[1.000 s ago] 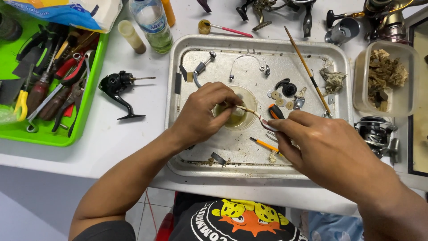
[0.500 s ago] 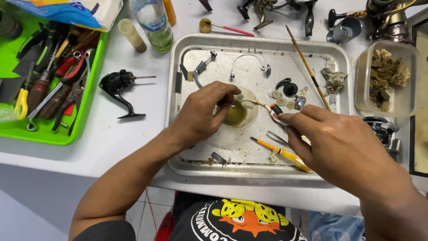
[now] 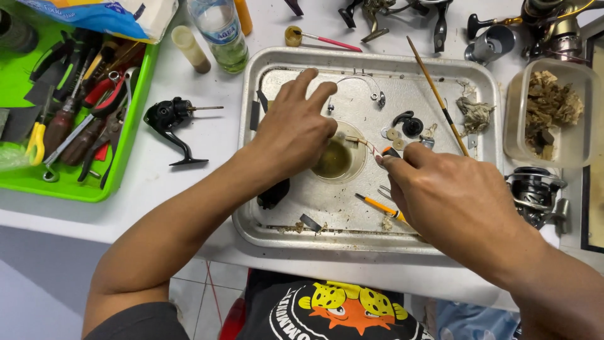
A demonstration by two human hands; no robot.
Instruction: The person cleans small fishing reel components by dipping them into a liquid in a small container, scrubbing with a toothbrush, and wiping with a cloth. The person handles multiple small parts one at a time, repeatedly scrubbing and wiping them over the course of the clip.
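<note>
Dish of murky liquid at the centre of the metal tray, both hands on it.

Left hand steadies its rim, forefingers splayed; right hand pinches a thin brush dipped from 3 o'clock. A nudge could probably slop liquid onto washers at 2 o'clock. Orange-handled tool lies at 5 o'clock; black reel body, off-tray, at 9.
</note>
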